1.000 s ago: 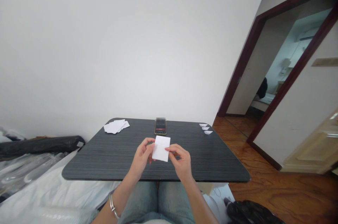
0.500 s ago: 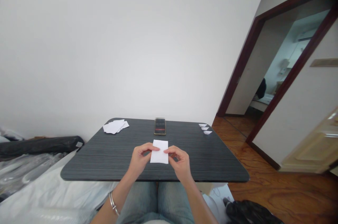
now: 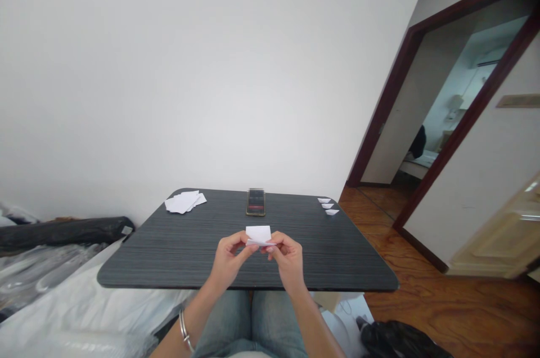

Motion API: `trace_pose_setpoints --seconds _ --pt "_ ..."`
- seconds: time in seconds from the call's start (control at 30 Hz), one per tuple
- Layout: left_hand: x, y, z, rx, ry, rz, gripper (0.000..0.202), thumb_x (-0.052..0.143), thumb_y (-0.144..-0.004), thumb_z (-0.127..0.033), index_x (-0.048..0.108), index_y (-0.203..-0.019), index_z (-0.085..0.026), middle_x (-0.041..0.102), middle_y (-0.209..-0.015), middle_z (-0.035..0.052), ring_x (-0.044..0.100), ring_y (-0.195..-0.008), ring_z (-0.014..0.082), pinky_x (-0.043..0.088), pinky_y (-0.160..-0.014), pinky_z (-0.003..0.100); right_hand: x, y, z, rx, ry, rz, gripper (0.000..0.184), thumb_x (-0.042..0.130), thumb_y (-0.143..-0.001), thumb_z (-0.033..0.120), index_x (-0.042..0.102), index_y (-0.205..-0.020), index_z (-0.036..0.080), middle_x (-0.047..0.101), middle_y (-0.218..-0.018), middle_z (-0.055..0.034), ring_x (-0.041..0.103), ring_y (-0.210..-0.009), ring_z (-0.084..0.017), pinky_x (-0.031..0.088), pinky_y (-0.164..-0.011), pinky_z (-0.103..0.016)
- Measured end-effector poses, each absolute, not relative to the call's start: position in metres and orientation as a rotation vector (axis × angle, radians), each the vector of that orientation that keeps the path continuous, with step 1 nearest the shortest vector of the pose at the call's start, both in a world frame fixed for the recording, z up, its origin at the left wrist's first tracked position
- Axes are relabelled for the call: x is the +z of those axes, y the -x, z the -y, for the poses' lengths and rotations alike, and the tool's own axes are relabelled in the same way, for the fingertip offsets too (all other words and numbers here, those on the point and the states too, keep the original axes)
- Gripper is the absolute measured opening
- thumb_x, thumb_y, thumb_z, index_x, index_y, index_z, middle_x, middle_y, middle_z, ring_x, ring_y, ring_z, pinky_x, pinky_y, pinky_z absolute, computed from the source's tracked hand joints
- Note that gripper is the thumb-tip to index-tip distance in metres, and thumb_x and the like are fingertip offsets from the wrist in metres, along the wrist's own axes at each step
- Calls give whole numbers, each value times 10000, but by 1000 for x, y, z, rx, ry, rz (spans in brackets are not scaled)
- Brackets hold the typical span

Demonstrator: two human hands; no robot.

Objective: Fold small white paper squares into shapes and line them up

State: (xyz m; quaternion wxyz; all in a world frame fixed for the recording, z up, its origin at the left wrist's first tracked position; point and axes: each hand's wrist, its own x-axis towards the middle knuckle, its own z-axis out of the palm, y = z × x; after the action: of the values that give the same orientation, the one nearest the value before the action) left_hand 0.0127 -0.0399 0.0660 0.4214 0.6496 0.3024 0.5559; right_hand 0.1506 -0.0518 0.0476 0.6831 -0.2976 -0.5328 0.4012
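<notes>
A small white sheet of paper (image 3: 258, 233) is pinched between both my hands just above the dark striped table (image 3: 177, 251), and it is bent over along a fold. My left hand (image 3: 230, 259) grips its left edge with fingers closed. My right hand (image 3: 283, 256) grips its right edge the same way. A silver bracelet (image 3: 184, 331) sits on my left wrist.
A loose pile of white paper sheets (image 3: 184, 201) lies at the table's far left. A phone (image 3: 255, 201) lies at the far middle. Three small folded paper pieces (image 3: 327, 206) sit at the far right. An open doorway (image 3: 447, 121) is to the right; plastic-wrapped bundles (image 3: 50, 268) lie left.
The sheet was held upright and flat a second ago. It was lowered towards the table and its near half has been bent over, so it now shows shorter.
</notes>
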Motion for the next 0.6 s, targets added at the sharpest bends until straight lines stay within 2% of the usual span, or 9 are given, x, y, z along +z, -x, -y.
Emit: trace_pose_setpoints --seconds 0.3,0.43,0.6 --pt "69 -18 50 1414 -1668 -810 209 572 -722 -278 510 -571 -148 543 -607 1 498 -611 137 398 -604 216 58 -141 60 839 695 1131 261 575 -738 298 480 -533 166 480 -586 17 489 -531 -106 363 -454 -205" --pt "68 -20 49 1434 -1591 -832 269 580 -715 -303 446 -536 -154 479 -560 -18 461 -574 118 391 -578 204 61 -140 64 826 755 1129 272 571 -737 327 478 -540 165 486 -600 7 470 -521 -103 374 -470 -212" --pt "71 -20 48 1423 -1477 -787 259 583 -713 -318 451 -562 -155 480 -567 -21 458 -567 105 398 -555 195 62 -141 65 783 755 1170 274 563 -748 304 480 -527 166 471 -566 10 479 -556 -118 382 -524 -227"
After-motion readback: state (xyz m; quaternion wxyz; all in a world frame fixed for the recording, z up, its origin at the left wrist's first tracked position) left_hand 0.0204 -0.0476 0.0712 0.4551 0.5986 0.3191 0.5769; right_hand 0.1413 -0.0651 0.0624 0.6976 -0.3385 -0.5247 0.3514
